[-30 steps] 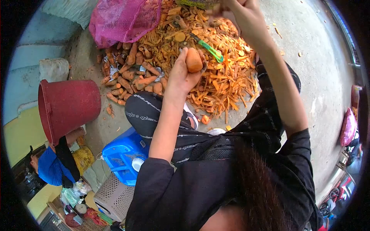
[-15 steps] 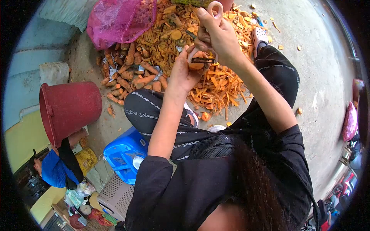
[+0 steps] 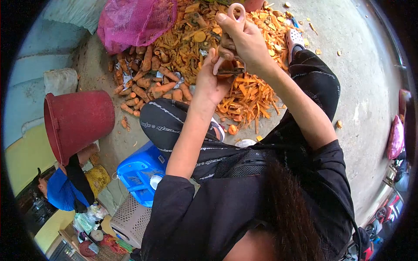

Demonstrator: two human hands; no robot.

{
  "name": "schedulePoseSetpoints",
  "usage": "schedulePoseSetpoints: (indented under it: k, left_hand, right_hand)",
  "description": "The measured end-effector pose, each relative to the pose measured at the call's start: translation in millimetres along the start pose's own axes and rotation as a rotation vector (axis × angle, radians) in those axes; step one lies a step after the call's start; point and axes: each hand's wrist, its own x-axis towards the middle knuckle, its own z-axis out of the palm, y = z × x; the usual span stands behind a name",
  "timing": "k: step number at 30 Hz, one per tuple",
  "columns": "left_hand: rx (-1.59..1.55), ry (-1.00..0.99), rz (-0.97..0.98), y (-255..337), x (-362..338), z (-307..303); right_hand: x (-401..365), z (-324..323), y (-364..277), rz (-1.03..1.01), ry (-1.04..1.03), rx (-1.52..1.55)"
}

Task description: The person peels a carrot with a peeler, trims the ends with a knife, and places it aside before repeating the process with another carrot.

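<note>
My right hand (image 3: 249,45) is closed around the handle of a pale pink peeler (image 3: 237,6), whose loop end sticks up past the thumb. The blade end lies over a carrot (image 3: 226,66) gripped in my left hand (image 3: 207,85). Most of that carrot is hidden by the fingers and the peeler. Below the hands spreads a heap of orange carrot peelings (image 3: 250,98). Unpeeled carrots (image 3: 141,93) lie piled on the floor to the left of my left hand.
A pink mesh sack (image 3: 133,21) rests behind the carrots. At left, a red bucket (image 3: 82,124) lies tipped over. Beside my left knee are a blue jerrycan (image 3: 137,174) and a grey perforated basket (image 3: 130,219). Another person in blue (image 3: 65,191) is at the far left.
The peeler's blade end has shifted slightly down toward me and tilted, and less of the carrot's orange end shows. My right hand has moved a little left.
</note>
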Motion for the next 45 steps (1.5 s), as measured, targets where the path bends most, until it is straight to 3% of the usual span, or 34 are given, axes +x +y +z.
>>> schedulePoseSetpoints:
  k: [2,5,8,11,16,17,20,23,25,27,29,32,33,36,37,38,40,41,44,45]
  left_hand:
    - [-0.05,-0.142,0.004,-5,12,-27]
    - [-0.077,-0.336,0.105,-4,5,-18]
    - [0.06,-0.355,0.181,-5,2,-14]
    - [0.214,-0.124,0.172,-8,-11,16]
    - [0.35,-0.147,0.09,-15,-12,-3]
    - [0.412,-0.169,0.039,-11,-13,-5]
    - [0.354,-0.149,0.038,-13,-15,8]
    - [0.202,-0.168,0.038,-4,-10,0]
    - [0.212,-0.034,0.085,-2,-4,-7]
    - [0.193,0.077,0.126,-3,-1,-2]
    - [0.2,0.068,0.136,-1,-3,-2]
    - [0.208,0.104,0.152,7,-10,8]
    - [0.228,0.09,0.168,9,-8,6]
    - [0.325,0.07,0.236,11,-6,-1]
    - [0.374,0.083,0.255,12,-7,-2]
    - [0.421,0.098,0.274,12,-8,-2]
    - [0.384,0.037,0.316,10,-9,1]
    - [0.422,0.042,0.319,9,-11,4]
    - [0.468,0.006,0.312,8,-8,3]
    - [0.454,0.036,0.307,7,-8,3]
  right_hand:
    - [4,-3,4,-0.004,0.02,0.032]
    - [3,0,5,0.042,0.048,0.073]
    - [3,0,1,0.079,0.062,0.079]
    - [14,-13,-5,-0.008,0.072,0.105]
    - [21,-16,-16,0.04,0.141,0.023]
    - [37,-28,-4,-0.05,0.197,0.094]
    - [65,-61,9,-0.202,0.367,-0.084]
    - [53,-52,-14,-0.283,0.463,-0.444]
    - [36,-34,-31,-0.225,0.217,-0.349]
    - [28,-37,-22,-0.245,0.041,-0.685]
    - [23,-35,-3,-0.427,-0.01,-0.971]
    - [1,-23,-5,-0.194,-0.283,-1.329]
    - [-1,-25,0,-0.209,-0.273,-1.177]
    - [6,-38,-14,0.037,-0.221,-0.964]
    - [7,-30,-38,0.098,-0.152,-1.172]
    - [19,-50,-17,-0.34,0.032,-1.491]
    - [25,-50,-25,-0.672,0.2,-1.472]
    - [20,-54,-34,-0.216,0.238,-1.33]
    - [20,-53,-45,-0.253,0.073,-1.242]
    - [11,-38,-55,-0.267,0.059,-1.031]
